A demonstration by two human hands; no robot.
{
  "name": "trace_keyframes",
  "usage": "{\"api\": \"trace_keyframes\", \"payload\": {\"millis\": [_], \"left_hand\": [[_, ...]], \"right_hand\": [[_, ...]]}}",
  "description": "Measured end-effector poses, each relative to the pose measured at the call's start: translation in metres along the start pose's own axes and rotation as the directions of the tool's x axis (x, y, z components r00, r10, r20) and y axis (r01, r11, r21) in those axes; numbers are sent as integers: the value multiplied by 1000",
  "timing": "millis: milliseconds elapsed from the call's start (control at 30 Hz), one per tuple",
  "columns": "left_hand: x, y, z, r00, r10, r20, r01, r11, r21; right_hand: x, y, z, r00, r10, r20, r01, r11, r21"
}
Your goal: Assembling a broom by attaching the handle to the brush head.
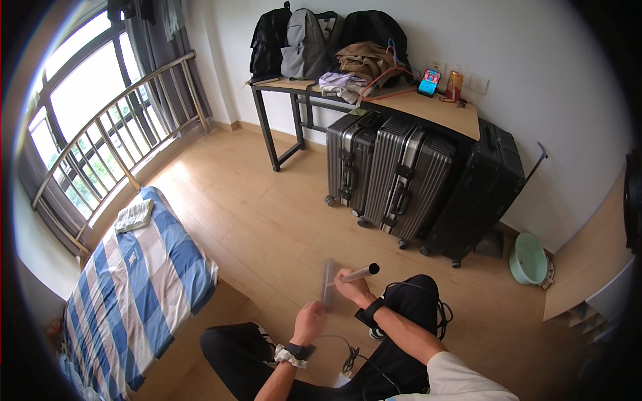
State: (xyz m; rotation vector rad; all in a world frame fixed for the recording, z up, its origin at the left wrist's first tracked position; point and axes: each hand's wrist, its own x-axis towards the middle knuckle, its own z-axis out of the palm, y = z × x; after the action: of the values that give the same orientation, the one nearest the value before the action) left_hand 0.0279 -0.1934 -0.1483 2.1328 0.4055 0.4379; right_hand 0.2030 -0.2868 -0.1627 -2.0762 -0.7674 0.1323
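Note:
My right hand (354,287) is closed round a pale grey pole (359,273) with a black cap at its upper end. Just beyond it, a blurred, translucent greyish strip (328,277) lies over the floor; whether it joins the pole I cannot make out. At the strip's near end is my left hand (309,323), its fingers curled in; what they hold, if anything, is hidden. Both wrists carry dark bands, and a pale scrunchie (289,357) sits on the left one. A dark cable (351,357) runs between my bent legs in black trousers.
A bed with a blue and white checked cover (144,274) stands at left, a folded cloth (134,216) on it. Several suitcases (394,180) stand ahead under a desk (438,107) bearing bags, clothes and a phone (429,81). A green basin (527,259) is at right.

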Motion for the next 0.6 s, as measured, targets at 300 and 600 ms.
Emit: {"api": "trace_keyframes", "payload": {"millis": [300, 600], "left_hand": [[2, -11, 9, 999, -19, -26, 21, 999, 46], [0, -7, -1, 999, -20, -31, 20, 1000, -17]], "right_hand": [[-9, -11, 12, 895, 131, 427, -355, 789, 501], [-7, -9, 14, 877, 117, 467, -274, 919, 283]]}}
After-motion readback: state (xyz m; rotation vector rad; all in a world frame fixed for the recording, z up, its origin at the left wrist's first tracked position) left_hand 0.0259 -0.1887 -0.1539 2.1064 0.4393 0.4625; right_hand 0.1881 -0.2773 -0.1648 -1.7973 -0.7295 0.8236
